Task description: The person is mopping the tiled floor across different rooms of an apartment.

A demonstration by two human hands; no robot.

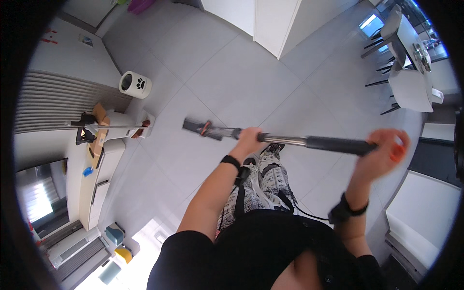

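A long metal pole point(288, 140) with a thick black foam grip point(338, 144) lies level across the view in front of me. Its left end carries a dark flat head point(193, 125) with an orange ring, held above the floor and slightly blurred. My left hand point(249, 141) is closed around the shaft near that head. At the opposite end, my right hand point(384, 153) is closed about the tip of the grip, where an orange piece point(398, 150) shows between blurred fingers. Exactly what kind of tool this is, I cannot tell.
Grey tiles point(232, 87) cover the floor. A white bin point(136, 84) with a paw print stands at the left, near a cabinet point(94, 193) and another long-handled tool point(113, 126). White chairs point(408, 89) and a table are at the far right. A white cabinet point(275, 29) juts in ahead.
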